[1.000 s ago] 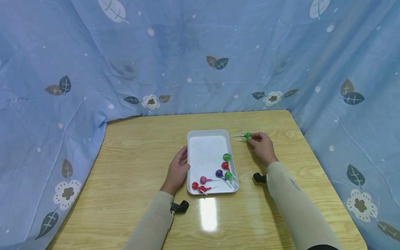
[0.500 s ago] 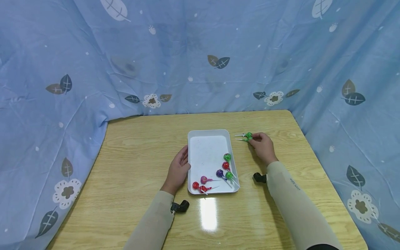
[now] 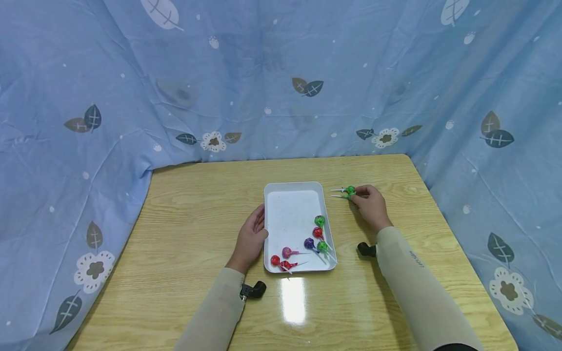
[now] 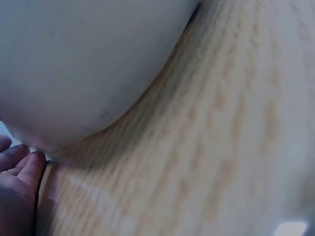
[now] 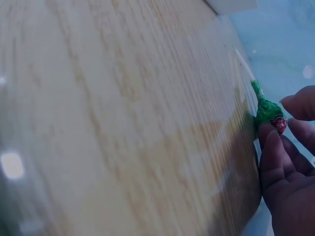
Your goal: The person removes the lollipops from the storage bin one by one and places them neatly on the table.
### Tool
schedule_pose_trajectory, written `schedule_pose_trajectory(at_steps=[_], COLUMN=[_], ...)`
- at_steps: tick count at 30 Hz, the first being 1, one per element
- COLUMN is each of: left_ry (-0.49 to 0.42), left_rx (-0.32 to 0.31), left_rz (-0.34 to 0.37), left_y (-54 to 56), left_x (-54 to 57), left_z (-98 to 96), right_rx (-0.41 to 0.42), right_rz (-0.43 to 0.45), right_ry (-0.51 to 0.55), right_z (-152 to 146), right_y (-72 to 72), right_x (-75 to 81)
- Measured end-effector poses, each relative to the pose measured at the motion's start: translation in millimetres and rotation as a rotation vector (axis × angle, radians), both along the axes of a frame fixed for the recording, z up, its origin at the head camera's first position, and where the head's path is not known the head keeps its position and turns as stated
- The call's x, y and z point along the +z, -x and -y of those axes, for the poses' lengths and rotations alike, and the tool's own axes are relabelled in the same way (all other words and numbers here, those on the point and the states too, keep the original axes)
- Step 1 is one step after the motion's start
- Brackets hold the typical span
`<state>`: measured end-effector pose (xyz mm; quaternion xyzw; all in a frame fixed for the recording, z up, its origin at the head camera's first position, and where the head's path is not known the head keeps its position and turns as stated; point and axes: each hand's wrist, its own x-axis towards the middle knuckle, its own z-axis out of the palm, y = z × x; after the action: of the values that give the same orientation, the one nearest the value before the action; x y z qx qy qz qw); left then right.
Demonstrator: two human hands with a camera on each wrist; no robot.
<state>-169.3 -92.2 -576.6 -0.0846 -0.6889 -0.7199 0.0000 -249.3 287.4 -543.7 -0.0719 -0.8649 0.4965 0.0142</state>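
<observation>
My left hand [image 3: 251,240] lies along the left side of a white rectangular tray [image 3: 285,204], its fingers straight against the outer wall and the thumb tip at the rim. In the left wrist view, its fingertips [image 4: 34,162] meet the tray wall [image 4: 83,73] low down, by the table. To the right of the tray, my right hand [image 3: 371,207] pinches a green-wrapped lollipop [image 5: 269,110] between thumb and fingers, close over the table. Two green lollipops [image 3: 350,189] show side by side at these fingertips in the head view, white sticks pointing left.
Inside the tray, a green lollipop [image 3: 319,220], a red one [image 3: 317,232], a purple one [image 3: 309,243] and several others lie toward the near end and right side. The wooden table [image 3: 197,214] backs onto a blue patterned curtain [image 3: 246,73].
The right hand stays by the two green lollipops with barely any shift. Left hand, tray and the lollipops in it keep their places; the whole view has drifted slightly.
</observation>
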Motion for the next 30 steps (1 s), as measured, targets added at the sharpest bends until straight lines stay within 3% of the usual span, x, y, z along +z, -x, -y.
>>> schedule_pose_trajectory(at_steps=[15, 30], left_ry=[-0.002, 0.011], left_rx=[0.002, 0.009], left_rz=[0.009, 0.017], left_y=[-1.2, -0.3], left_x=[2.6, 1.2], left_z=[-0.5, -0.5], right_rx=[-0.010, 0.079], right_rz=[-0.013, -0.074], right_ry=[0.042, 0.090], right_z=[2.5, 22.4], right_y=[-3.0, -5.9], right_x=[8.0, 20.4])
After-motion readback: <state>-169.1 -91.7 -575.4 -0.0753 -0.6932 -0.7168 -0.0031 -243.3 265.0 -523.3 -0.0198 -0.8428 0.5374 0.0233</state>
